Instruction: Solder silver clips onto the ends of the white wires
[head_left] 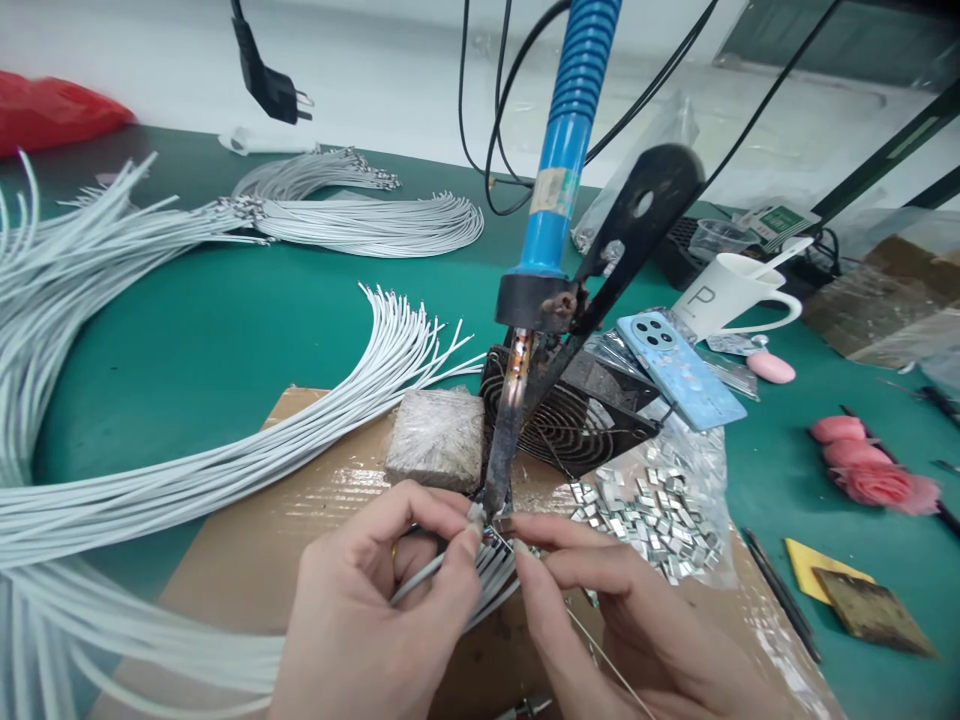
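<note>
At 6 o'clock, the left hand [367,610] is pinching a white wire [420,578] between thumb and forefinger, pushing its stripped end up to the tip of the soldering iron [501,450]. The right hand [622,620] is gripping a thin metal strand [600,650] with its fingertips and feeding it to the same tip from 4 o'clock, likely so both ends are meeting at the hot point. A fan of loose wire ends [491,575] is lying under the fingers, close for picking.

The iron is hanging tip-down at centre, clamped in a black stand arm [637,215], probably so both hands are staying free. A grey block [437,438] is sitting just beside the tip at 11 o'clock, and a small fan [570,425] behind it. An open bag of metal clips [652,510] is lying at 3 o'clock, within reach.

A cardboard sheet [247,520] is covering the green mat [225,330] under the work. Long white wire bundles [150,470] are curving in from 9 o'clock. A phone [679,370] and a mug [724,290] are resting at 2 o'clock, pink items [874,470] further right, and a dangling plug [271,90] at 11 o'clock by a pale wall.
</note>
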